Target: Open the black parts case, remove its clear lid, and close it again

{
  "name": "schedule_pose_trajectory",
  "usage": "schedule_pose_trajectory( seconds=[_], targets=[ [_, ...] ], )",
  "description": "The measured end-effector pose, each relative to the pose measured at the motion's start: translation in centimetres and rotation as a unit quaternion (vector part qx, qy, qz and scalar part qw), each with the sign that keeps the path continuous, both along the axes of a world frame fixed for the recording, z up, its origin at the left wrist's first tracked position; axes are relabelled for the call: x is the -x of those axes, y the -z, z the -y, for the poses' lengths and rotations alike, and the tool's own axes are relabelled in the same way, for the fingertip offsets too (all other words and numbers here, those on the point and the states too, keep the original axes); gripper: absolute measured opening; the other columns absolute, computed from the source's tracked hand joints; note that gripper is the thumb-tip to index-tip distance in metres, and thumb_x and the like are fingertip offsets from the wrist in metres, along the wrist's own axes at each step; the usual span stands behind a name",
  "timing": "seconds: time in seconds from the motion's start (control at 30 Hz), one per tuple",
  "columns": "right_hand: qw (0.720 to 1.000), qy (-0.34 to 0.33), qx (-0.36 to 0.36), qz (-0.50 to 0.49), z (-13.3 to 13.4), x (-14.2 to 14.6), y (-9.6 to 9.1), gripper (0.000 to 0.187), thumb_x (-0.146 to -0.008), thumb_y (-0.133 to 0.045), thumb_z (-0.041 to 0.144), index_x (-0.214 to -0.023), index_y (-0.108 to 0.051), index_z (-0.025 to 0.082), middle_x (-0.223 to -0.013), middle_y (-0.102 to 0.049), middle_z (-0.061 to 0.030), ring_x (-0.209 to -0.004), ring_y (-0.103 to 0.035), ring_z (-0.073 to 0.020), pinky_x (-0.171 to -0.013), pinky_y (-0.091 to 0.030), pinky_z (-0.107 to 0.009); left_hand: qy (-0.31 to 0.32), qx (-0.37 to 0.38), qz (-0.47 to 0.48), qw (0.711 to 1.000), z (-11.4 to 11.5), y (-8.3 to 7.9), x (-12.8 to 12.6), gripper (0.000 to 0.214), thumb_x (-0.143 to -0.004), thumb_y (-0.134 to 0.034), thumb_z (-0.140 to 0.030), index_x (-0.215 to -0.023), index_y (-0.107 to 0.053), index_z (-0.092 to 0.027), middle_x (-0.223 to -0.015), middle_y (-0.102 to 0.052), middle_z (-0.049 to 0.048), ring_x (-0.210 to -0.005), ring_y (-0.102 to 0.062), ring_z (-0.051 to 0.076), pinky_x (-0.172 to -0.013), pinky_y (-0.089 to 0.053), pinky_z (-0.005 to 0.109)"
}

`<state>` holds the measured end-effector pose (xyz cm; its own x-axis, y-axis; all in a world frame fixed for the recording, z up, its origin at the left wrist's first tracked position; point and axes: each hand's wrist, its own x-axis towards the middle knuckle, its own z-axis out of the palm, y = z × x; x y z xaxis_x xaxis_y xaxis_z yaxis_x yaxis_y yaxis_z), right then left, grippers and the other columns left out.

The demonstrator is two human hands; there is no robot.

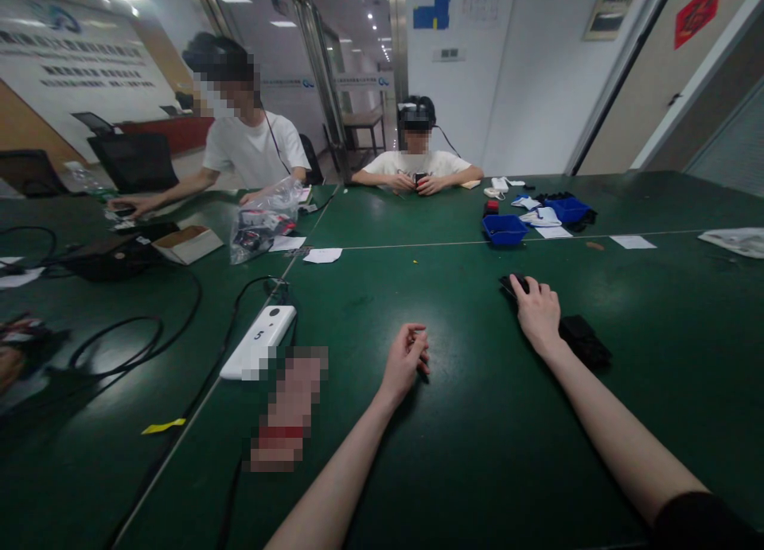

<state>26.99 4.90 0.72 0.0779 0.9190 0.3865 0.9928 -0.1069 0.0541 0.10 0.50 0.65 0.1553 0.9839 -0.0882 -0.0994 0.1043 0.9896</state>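
My left hand [406, 364] rests on its side on the green table [465, 454], loosely curled, fingers a little apart and nothing visible in them. Farther right, my right hand [538, 311] grips a flat black object [508, 287] at the tabletop. Most of that object lies under the fingers, so its kind cannot be made out. Just right of my right wrist lies a black folded item [585, 341], perhaps fabric. Whether it joins the gripped object is hidden by the hand.
Left of my left arm lie a white power bank [259, 343] marked 5, a blurred-out reddish item [292, 407] and black cables [196, 295]. Blue trays [504, 230] stand at the back right, a plastic bag [266, 220] at the back left. Two people [256, 148] sit across the table.
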Motion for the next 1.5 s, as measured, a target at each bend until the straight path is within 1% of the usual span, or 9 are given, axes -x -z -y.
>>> schedule_pose_trajectory(
  seconds=[0.23, 0.57, 0.8, 0.97, 1.03, 1.13, 1.27, 1.4, 1.5],
  targets=[
    [1.000, 0.001, -0.008, 0.009, -0.1, -0.2, 0.6, 0.047, -0.088, -0.034, 0.027, -0.133, -0.039, 0.019, -0.120, -0.048, -0.0204, -0.096, -0.046, -0.0318, -0.075, -0.040, -0.044, 0.012, 0.013, 0.018, 1.000, 0.0, 0.2, 0.1, 0.035, -0.078, -0.050, -0.047, -0.094, -0.051, -0.016, -0.068, -0.047, -0.0025, -0.049, -0.047, 0.006, -0.039, -0.042, 0.015],
    [0.999, 0.008, 0.040, 0.015, -0.4, 0.0, 0.5, 0.055, -0.081, -0.032, 0.010, -0.135, -0.038, 0.015, -0.130, -0.042, -0.0227, -0.106, -0.044, -0.0349, -0.081, -0.038, -0.047, 0.028, 0.017, 0.014, 0.999, 0.0, 0.1, 0.1, 0.037, -0.079, -0.047, -0.050, -0.091, -0.052, -0.015, -0.065, -0.047, -0.0027, -0.047, -0.047, 0.006, -0.038, -0.040, 0.014],
    [0.999, 0.005, 0.033, 0.022, -0.3, 0.1, 0.7, 0.057, -0.078, -0.036, 0.009, -0.134, -0.038, 0.016, -0.132, -0.042, -0.0206, -0.116, -0.040, -0.0359, -0.087, -0.036, -0.050, 0.033, 0.015, 0.006, 0.999, -0.1, 0.1, 0.1, 0.038, -0.078, -0.047, -0.051, -0.089, -0.053, -0.015, -0.064, -0.048, -0.0031, -0.045, -0.047, 0.006, -0.038, -0.040, 0.015],
    [0.999, -0.022, 0.019, 0.018, 1.4, 0.6, -0.5, 0.053, -0.082, -0.039, 0.018, -0.135, -0.035, 0.012, -0.133, -0.039, -0.0227, -0.120, -0.036, -0.0366, -0.091, -0.036, -0.050, 0.035, 0.010, 0.001, 0.999, -0.2, 0.3, 0.1, 0.039, -0.078, -0.047, -0.052, -0.088, -0.053, -0.015, -0.063, -0.048, -0.0030, -0.044, -0.047, 0.006, -0.037, -0.039, 0.016],
    [0.999, -0.012, 0.021, 0.027, 2.6, 0.3, -1.4, 0.054, -0.083, -0.041, 0.025, -0.134, -0.034, 0.011, -0.132, -0.040, -0.0236, -0.119, -0.037, -0.0369, -0.090, -0.037, -0.049, 0.038, 0.007, -0.002, 0.999, -0.2, 0.4, 0.1, 0.039, -0.078, -0.047, -0.052, -0.088, -0.054, -0.015, -0.063, -0.048, -0.0030, -0.044, -0.047, 0.006, -0.037, -0.039, 0.016],
    [0.996, 0.055, 0.053, 0.037, 4.7, -1.3, -2.4, 0.060, -0.084, -0.042, 0.036, -0.135, -0.030, 0.007, -0.121, -0.049, -0.0258, -0.109, -0.048, -0.0369, -0.083, -0.042, -0.049, 0.041, 0.001, -0.006, 0.999, -0.2, 0.5, 0.1, 0.038, -0.079, -0.047, -0.051, -0.088, -0.053, -0.014, -0.063, -0.048, -0.0030, -0.045, -0.046, 0.006, -0.037, -0.039, 0.016],
    [0.978, 0.141, 0.156, -0.002, 6.6, -3.7, -2.5, 0.066, -0.083, -0.040, 0.044, -0.134, -0.030, 0.003, -0.102, -0.058, -0.0266, -0.084, -0.061, -0.0341, -0.064, -0.049, -0.045, 0.039, -0.002, -0.009, 0.999, -0.1, 0.5, 0.1, 0.037, -0.079, -0.047, -0.050, -0.087, -0.054, -0.014, -0.063, -0.048, -0.0028, -0.045, -0.047, 0.006, -0.038, -0.039, 0.016],
    [0.969, 0.142, 0.200, -0.042, 7.1, -4.4, -2.7, 0.056, -0.086, -0.037, 0.040, -0.129, -0.037, 0.005, -0.097, -0.060, -0.0237, -0.078, -0.063, -0.0303, -0.057, -0.051, -0.040, 0.038, -0.004, -0.016, 0.999, -0.1, 0.3, 0.0, 0.037, -0.079, -0.047, -0.050, -0.087, -0.054, -0.014, -0.063, -0.048, -0.0026, -0.046, -0.047, 0.006, -0.037, -0.039, 0.017],
    [0.970, 0.140, 0.191, -0.049, 6.8, -3.9, -3.9, 0.055, -0.086, -0.038, 0.042, -0.127, -0.040, 0.006, -0.096, -0.060, -0.0225, -0.079, -0.063, -0.0300, -0.056, -0.052, -0.039, 0.038, -0.005, -0.017, 0.999, 0.0, 0.2, 0.0, 0.037, -0.080, -0.046, -0.049, -0.087, -0.054, -0.014, -0.063, -0.048, -0.0026, -0.046, -0.046, 0.006, -0.038, -0.039, 0.017]
  ],
)
